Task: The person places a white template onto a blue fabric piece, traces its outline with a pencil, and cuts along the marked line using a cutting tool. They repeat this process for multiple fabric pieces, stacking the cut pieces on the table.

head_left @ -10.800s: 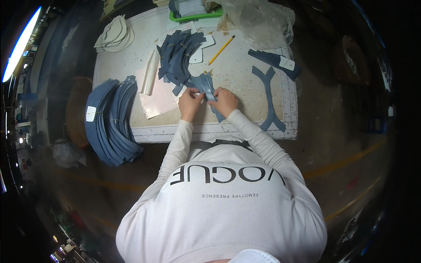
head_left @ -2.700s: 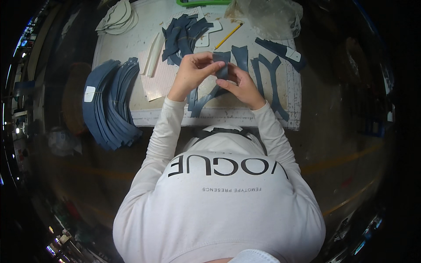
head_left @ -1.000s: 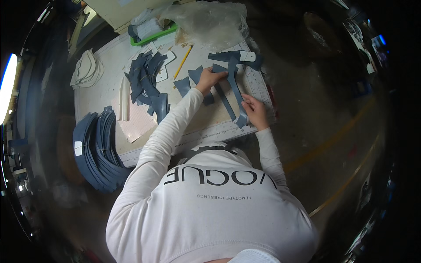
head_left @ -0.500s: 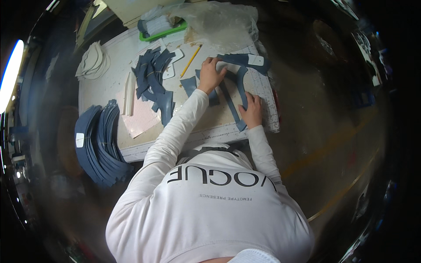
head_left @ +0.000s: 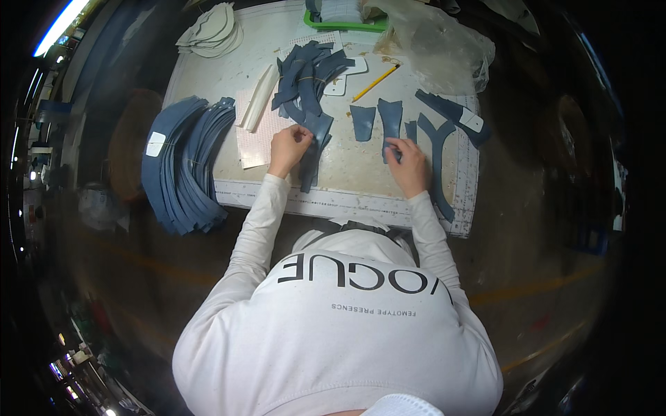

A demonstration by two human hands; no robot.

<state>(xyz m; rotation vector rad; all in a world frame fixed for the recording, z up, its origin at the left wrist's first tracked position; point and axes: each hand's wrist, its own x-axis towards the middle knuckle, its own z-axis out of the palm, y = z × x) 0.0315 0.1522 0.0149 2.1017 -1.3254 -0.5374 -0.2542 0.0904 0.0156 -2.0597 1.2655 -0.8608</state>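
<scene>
My left hand (head_left: pixel 290 149) is closed at the side of a bundle of blue cut material pieces (head_left: pixel 303 80). Its fingertips are pinched together at the edge of a blue piece that hangs from the bundle's near end. My right hand (head_left: pixel 409 166) bends its fingers over the near end of a short blue strip (head_left: pixel 390 114), covering part of it. A smaller blue piece (head_left: pixel 362 123) lies to the left of that strip. To the right of my right hand is a long curved blue piece (head_left: pixel 440 163) with a forked far end.
A tied stack of curved blue pieces (head_left: pixel 177 166) overhangs the table's left edge. White pieces (head_left: pixel 211 31), a pale rolled strip (head_left: pixel 258 97), a yellow pencil (head_left: pixel 375 83), a clear plastic bag (head_left: pixel 444 45), a green tray (head_left: pixel 340 26) and a tagged blue bundle (head_left: pixel 444 111) lie around the worktable.
My left hand has moved left and nearer, from the blue pieces on the right to the bundle. My right hand has left the long curved piece for the short strip. The view has shifted.
</scene>
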